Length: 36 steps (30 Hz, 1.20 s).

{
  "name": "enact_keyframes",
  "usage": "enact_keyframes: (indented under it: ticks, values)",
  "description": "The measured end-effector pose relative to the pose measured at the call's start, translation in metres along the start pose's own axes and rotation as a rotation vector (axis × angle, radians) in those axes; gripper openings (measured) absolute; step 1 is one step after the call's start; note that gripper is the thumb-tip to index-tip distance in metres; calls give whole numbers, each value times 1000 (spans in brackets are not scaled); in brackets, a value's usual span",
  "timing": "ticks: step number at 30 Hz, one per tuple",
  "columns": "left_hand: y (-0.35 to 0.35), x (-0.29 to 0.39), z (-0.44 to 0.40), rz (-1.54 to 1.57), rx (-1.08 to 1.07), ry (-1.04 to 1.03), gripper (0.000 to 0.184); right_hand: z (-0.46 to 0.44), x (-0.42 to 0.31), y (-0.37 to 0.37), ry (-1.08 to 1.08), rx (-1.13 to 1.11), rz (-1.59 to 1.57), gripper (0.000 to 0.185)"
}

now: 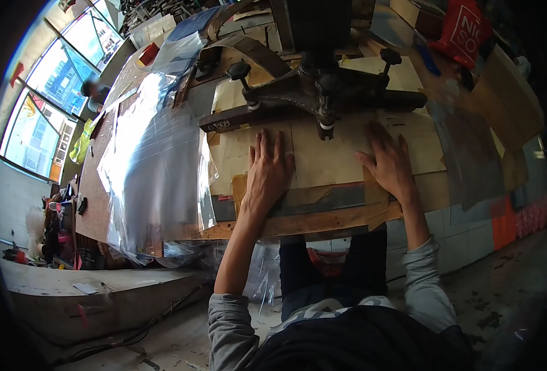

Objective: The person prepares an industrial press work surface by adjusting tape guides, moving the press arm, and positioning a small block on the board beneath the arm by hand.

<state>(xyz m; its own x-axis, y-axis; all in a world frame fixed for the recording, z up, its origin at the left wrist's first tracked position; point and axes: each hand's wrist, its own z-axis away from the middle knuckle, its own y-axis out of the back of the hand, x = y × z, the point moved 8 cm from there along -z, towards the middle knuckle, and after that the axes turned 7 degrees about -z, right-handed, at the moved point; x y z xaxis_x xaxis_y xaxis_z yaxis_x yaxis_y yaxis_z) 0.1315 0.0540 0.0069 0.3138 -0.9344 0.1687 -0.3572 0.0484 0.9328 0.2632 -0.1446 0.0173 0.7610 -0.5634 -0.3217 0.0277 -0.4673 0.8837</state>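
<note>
Under a dark metal press head [326,93] with black knobs lies a pale yellowish board [329,154]. My left hand [269,167] rests flat on the board's left part, fingers apart and pointing toward the press bar [224,119]. On the right part of the board lies my right hand [389,162], its thumb spread and its fingertips close to the bar. Neither hand grips anything. Brown tape [375,198] runs over the near edge of the board, beside a dark grey strip [323,198].
Clear plastic sheets [153,167] cover the table's left side. A red bag [465,31], a blue-handled tool [429,60] and brown paper [502,99] are at the right. Another person [95,93] is near the windows. A curved cardboard strip [255,52] lies behind the press.
</note>
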Motion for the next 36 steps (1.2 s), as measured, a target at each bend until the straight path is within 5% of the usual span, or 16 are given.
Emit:
enact_keyframes:
  ticks: [36]
  values:
    - [0,-5,0,44,11,-13,58,3,0,1,51,86,36,52]
